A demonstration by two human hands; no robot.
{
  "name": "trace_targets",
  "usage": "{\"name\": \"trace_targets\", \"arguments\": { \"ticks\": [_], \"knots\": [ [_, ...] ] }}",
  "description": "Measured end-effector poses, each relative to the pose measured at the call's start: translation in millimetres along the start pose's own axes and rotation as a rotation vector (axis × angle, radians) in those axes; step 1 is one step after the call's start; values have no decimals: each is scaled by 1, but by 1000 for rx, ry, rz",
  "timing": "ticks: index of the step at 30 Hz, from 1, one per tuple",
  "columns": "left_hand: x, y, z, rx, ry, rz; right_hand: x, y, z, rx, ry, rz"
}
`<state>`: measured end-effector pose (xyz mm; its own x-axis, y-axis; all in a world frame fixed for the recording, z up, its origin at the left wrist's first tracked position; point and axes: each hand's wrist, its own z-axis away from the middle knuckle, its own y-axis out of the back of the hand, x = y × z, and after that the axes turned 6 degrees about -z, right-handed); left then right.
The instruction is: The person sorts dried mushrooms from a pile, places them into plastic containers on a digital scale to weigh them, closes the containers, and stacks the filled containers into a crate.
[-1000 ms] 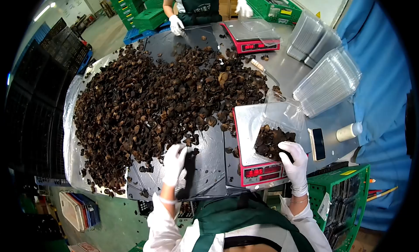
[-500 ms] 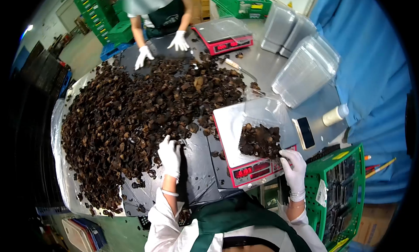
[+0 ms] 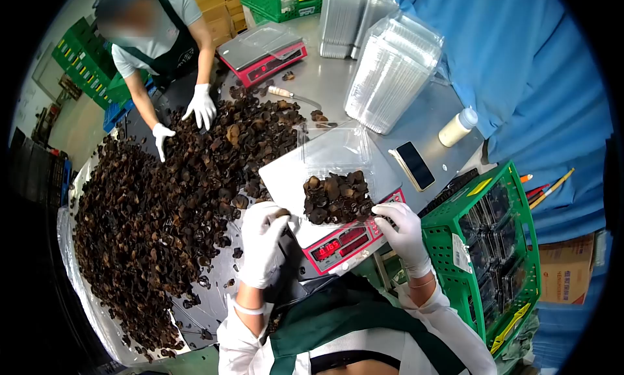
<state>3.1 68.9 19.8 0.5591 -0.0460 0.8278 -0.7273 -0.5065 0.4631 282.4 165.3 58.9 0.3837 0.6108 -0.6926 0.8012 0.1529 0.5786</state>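
On the red and white scale [image 3: 286, 173] sits a clear plastic box [image 3: 335, 144] with its lid raised at the back. Dark dried wood ear mushrooms [image 3: 338, 198] fill its tray. My right hand [image 3: 404, 235], white-gloved, pinches the tray's right front corner between thumb and fingers. My left hand [image 3: 261, 245], also gloved, is at the scale's left edge with thumb and fingers pressed together; what lies between them is too small to make out. The scale's red display [image 3: 326, 249] appears to read 0.165.
A large mushroom heap [image 3: 162, 225] covers the table's left. Across it, a co-worker's gloved hands [image 3: 201, 107] touch the heap near a second scale [image 3: 263, 50]. Stacked clear boxes [image 3: 390, 69], a knife [image 3: 292, 95], phone [image 3: 414, 166], bottle [image 3: 457, 127] and green crate [image 3: 455, 271] are also here.
My left hand has moved from the heap's edge toward the scale, its fingers now pinched. My right hand stays at the box corner. The view has shifted, and the co-worker leans further over the heap.
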Motion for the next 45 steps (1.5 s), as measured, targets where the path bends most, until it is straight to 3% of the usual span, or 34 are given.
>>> {"name": "trace_targets", "arguments": {
  "ticks": [1, 5, 7, 9, 14, 15, 16, 19, 23, 27, 29, 30, 32, 33, 35, 37, 39, 45],
  "knots": [
    [21, -12, -6, 16, -167, -131, -1, -1, -1, 7, 0, 2],
    [39, -60, -20, -93, -256, -296, -3, 3, -8, -14, 42, -35],
    [42, -54, -21, -8, -272, -299, 3, 10, -8, -7, 8, -18],
    [27, -45, -9, 144, -175, -198, 9, 20, -6, 51, -46, 5],
    [5, -23, 16, 194, 170, -58, 45, 17, -13, 84, -14, 22],
    [0, -29, 22, 191, 178, -35, 48, 11, -23, 83, -161, -135],
    [1, -32, 26, 46, 383, 231, 50, 3, -35, 82, -303, -296],
    [7, -39, 28, -147, 513, 359, 89, -39, -68, 117, -457, -412],
    [12, -43, 23, -212, 615, 627, 94, -51, -80, 115, -315, -594],
    [-3, -40, 30, -226, 674, 674, 41, -8, -51, 59, -207, -620],
    [2, -37, 28, -217, 722, 750, 33, -3, -27, -10, -4, -55],
    [4, -36, 29, -211, 766, 821, 34, -5, -13, -20, -1, -55],
    [1, -38, 34, -215, 701, 747, 42, -9, 7, -29, -346, -141],
    [-1, -40, 37, -231, 633, 665, 48, -5, 8, -31, -345, -142],
    [-5, -42, 39, -218, 627, 679, 59, 2, 10, -445, -718, -462],
    [-1, -43, 38, -339, 747, 879, 58, -8, 14, -396, -866, -860],
    [-1, -42, 36, -369, 777, 879, 66, -21, 20, -334, -815, -1040],
    [-12, -42, 51, -346, 558, 898, 70, -27, 31, -273, -633, -938]
  ]
}}
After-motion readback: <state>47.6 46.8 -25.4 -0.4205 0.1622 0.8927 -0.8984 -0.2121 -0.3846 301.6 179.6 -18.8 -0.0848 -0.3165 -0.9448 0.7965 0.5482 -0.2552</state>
